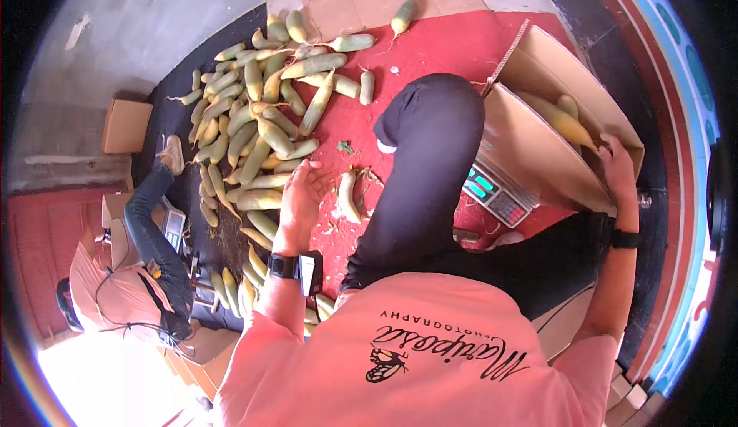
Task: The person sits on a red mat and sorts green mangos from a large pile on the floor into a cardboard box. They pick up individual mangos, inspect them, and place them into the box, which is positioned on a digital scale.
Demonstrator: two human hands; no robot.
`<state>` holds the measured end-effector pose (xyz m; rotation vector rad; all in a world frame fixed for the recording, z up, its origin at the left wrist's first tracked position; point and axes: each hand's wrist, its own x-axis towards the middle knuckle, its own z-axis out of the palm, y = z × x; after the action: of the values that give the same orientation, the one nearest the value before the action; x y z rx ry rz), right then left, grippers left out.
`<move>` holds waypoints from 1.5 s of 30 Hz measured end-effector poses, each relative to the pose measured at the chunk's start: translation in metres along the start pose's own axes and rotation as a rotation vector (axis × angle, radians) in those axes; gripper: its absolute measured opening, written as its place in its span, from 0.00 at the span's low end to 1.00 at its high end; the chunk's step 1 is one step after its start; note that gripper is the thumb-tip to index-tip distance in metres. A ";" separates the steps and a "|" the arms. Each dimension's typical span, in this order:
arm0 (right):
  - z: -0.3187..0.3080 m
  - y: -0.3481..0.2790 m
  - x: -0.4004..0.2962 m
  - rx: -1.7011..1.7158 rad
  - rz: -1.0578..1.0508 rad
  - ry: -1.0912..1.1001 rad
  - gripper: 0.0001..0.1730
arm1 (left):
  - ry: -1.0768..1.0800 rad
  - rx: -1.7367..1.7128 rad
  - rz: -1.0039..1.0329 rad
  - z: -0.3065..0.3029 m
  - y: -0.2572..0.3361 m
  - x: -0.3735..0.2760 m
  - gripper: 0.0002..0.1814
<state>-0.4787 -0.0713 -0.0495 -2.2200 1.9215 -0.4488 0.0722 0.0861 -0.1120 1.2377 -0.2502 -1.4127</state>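
Observation:
My left hand [304, 196] is empty, its fingers apart, beside a large heap of green radishes [271, 133] on the red floor covering. Inside an open cardboard carton [533, 121] on my right lie green radishes [562, 121], one with its yellowish tip towards me. My right hand [616, 164] reaches over the carton's near end, fingertips at that tip; whether they grip it cannot be told. Under the carton is a digital scale [499, 196] with a lit green display, its platform mostly hidden. A pale, curved radish [348, 196] lies apart between my left hand and my leg.
My bent leg [429, 156] rises between the heap and the carton. At left, a co-worker [124, 297] sits near another scale [174, 228]. A closed box [127, 126] stands by the wall. One radish [403, 16] lies alone at the far edge. Leaf scraps [345, 147] litter the red covering [444, 43].

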 end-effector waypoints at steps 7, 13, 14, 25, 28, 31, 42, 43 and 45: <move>-0.007 0.009 -0.023 -0.109 -0.019 0.010 0.13 | 0.150 0.175 -0.034 -0.053 -0.032 0.012 0.13; -0.020 -0.010 -0.062 -0.091 0.093 0.362 0.15 | 0.296 0.289 -0.120 -0.121 -0.072 0.020 0.14; -0.022 -0.010 -0.067 -0.122 0.104 0.388 0.15 | 0.319 0.281 -0.147 -0.142 -0.082 0.022 0.14; -0.008 0.059 -0.129 -0.406 0.332 0.521 0.20 | 0.401 0.217 -0.271 -0.342 -0.144 0.051 0.10; -0.014 0.062 -0.150 -0.455 0.334 0.529 0.19 | 0.564 0.203 -0.305 -0.316 -0.145 0.072 0.08; -0.002 0.064 -0.142 -0.404 0.328 0.521 0.19 | 0.500 0.219 -0.248 -0.362 -0.159 0.075 0.08; -0.004 0.069 -0.136 -0.386 0.403 0.391 0.21 | 0.537 0.323 -0.105 -0.431 -0.178 0.120 0.07; 0.046 0.088 -0.119 -0.268 0.424 0.315 0.21 | 0.347 0.571 0.090 -0.517 -0.158 0.085 0.09; 0.006 0.073 -0.126 -0.409 0.419 0.346 0.22 | 0.463 0.306 -0.115 -0.456 -0.206 0.135 0.08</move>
<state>-0.5607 0.0413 -0.0929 -1.9500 2.7982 -0.4225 0.3327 0.2594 -0.5244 1.8173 -0.0760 -1.1686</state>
